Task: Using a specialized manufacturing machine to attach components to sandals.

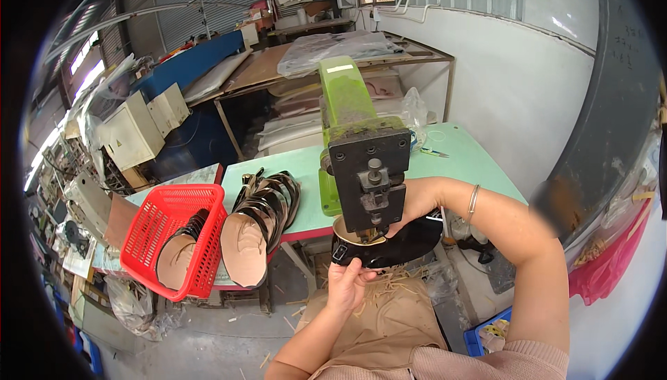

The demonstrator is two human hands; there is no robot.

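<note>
A glossy black shoe piece [410, 244] with a strap, a buckle and a beige inner lining sits under the black head [368, 178] of a green machine [345, 92]. My left hand [349, 284] pinches its near edge just below the buckle, thumb on top. From the right, my right hand [420, 203] reaches behind the machine head, its fingers closed on the far side of the piece. The head hides part of those fingers and the spot where the tool meets the shoe piece.
Left on the pale green table [458, 154] lies a row of similar black shoe pieces with beige soles [244, 249]. Beside them, a red plastic basket [208, 262] holds more. Thread snips [434, 152] lie at the right. Beige scraps cover my lap [389, 310]; a blue bin [474, 342] stands lower right.
</note>
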